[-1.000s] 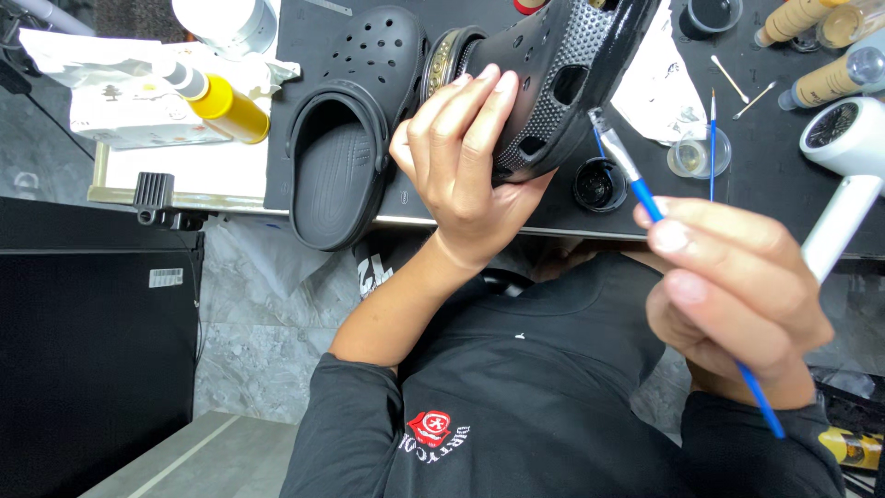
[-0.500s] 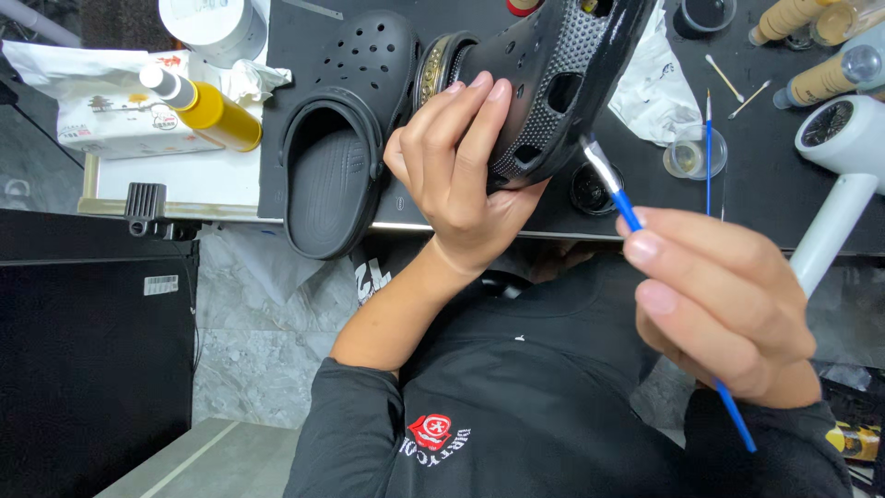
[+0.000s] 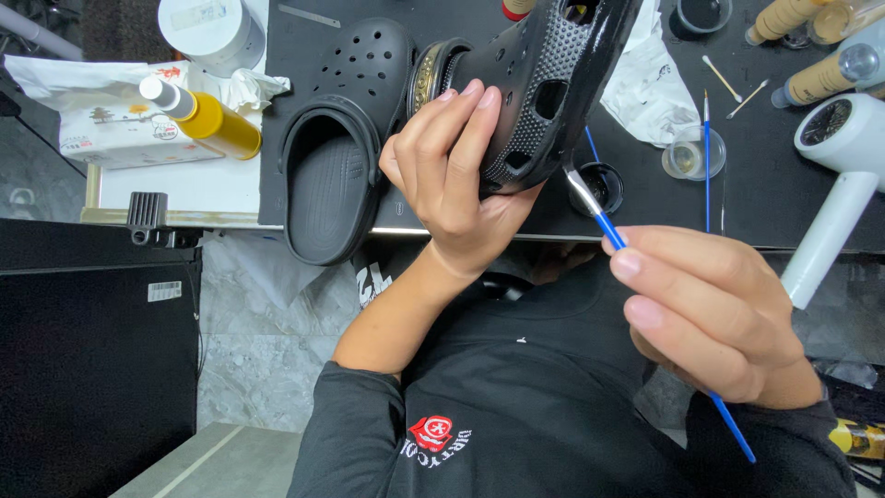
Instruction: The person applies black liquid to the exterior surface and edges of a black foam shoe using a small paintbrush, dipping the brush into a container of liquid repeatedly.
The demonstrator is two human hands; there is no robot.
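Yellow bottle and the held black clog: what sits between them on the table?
In the head view, a second black clog lies sole-down between the yellow bottle and the held black clog, which the left hand grips.

Black long-sleeved top, left sleeve pushed up; small red-white chest emblem; bare hands.

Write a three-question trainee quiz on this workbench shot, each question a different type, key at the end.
1. True or false: the left hand holds a black clog up off the table.
2. What does the right hand hold?
A. a cotton swab
B. a blue-handled brush
C. a hair dryer
3. Fill in: a second clog lies on the black mat, and to its left lies a ____ bottle with a white cap.

Key
1. True.
2. B; its tip nearly meets the held clog's glossy side.
3. Yellow.
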